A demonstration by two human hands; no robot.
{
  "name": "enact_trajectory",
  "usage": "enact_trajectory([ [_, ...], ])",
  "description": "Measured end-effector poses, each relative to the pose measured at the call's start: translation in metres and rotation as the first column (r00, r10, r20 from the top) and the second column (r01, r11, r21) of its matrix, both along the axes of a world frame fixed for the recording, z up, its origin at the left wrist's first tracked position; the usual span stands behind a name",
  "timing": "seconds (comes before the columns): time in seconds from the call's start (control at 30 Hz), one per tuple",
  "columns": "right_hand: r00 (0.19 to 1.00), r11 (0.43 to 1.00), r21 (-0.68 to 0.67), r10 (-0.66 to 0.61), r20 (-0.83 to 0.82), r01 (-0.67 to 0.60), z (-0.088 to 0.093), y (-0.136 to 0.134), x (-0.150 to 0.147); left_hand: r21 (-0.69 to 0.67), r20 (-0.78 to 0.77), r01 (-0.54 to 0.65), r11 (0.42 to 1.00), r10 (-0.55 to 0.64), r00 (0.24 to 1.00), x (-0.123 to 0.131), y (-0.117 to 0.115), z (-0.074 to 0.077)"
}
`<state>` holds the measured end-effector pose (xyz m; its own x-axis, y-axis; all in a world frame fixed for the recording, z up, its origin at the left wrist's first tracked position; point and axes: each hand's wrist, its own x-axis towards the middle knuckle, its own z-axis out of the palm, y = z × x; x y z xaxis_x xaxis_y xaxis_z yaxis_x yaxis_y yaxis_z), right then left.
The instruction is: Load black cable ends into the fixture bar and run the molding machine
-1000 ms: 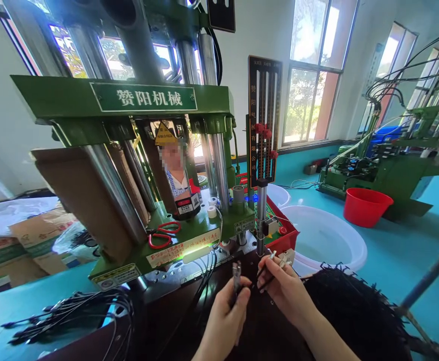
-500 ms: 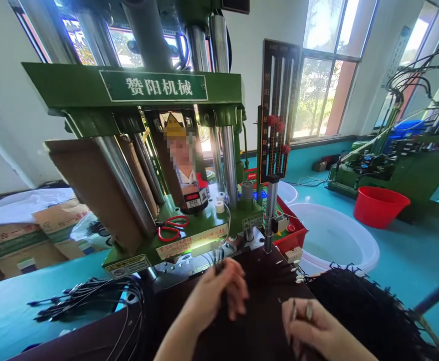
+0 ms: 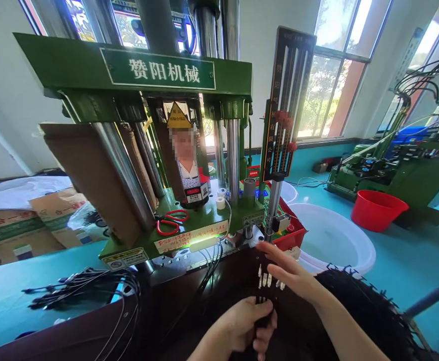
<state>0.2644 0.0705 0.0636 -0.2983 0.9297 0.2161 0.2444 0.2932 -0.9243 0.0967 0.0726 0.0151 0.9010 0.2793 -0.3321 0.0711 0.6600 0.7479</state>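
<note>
My left hand (image 3: 244,326) grips a small bunch of thin black cables (image 3: 263,301) low in the middle, their white connector tips (image 3: 266,279) pointing up. My right hand (image 3: 289,273) reaches in from the right, fingers spread, touching those white tips. Both hands are over a dark worktop (image 3: 189,311) in front of a green press machine (image 3: 174,165). More black cables (image 3: 210,263) run from under the machine's front edge toward my hands.
A pile of black cables (image 3: 358,311) lies at the right, another bundle (image 3: 80,291) at the left. Red scissors (image 3: 170,223) rest on the machine base. A white basin (image 3: 332,240) and red bucket (image 3: 377,210) stand on the floor. A person stands behind the machine.
My left hand drew back from the machine's edge and now holds the cable bunch upright. My right hand rose from the lower right to the cable tips. The view tilted slightly down.
</note>
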Motion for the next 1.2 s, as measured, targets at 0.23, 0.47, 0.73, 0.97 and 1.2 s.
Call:
enact_trajectory([
  [0.23,0.910,0.940,-0.148,0.337,0.242,-0.309,0.018,0.010,-0.022,0.123,0.006,-0.313,0.942,0.315,0.949,0.017,-0.008,-0.012],
  [0.47,0.868,0.922,-0.112,0.386,0.312,-0.370,0.000,0.014,-0.037,-0.047,0.015,-0.525,0.850,0.526,0.850,0.033,-0.018,-0.019],
  [0.73,0.823,0.982,0.025,0.142,0.550,-0.185,-0.026,0.067,-0.038,-0.075,-0.124,-0.796,0.601,0.786,0.606,0.025,0.003,-0.025],
  [0.97,0.654,0.988,0.150,-0.129,0.746,0.024,-0.060,0.102,-0.049,0.053,-0.098,-0.824,0.565,0.824,0.558,0.019,0.012,-0.033],
  [1.2,0.741,0.971,-0.235,0.190,0.644,-0.045,-0.035,0.075,-0.021,0.098,-0.117,-0.753,0.651,0.758,0.641,0.017,-0.004,-0.025],
])
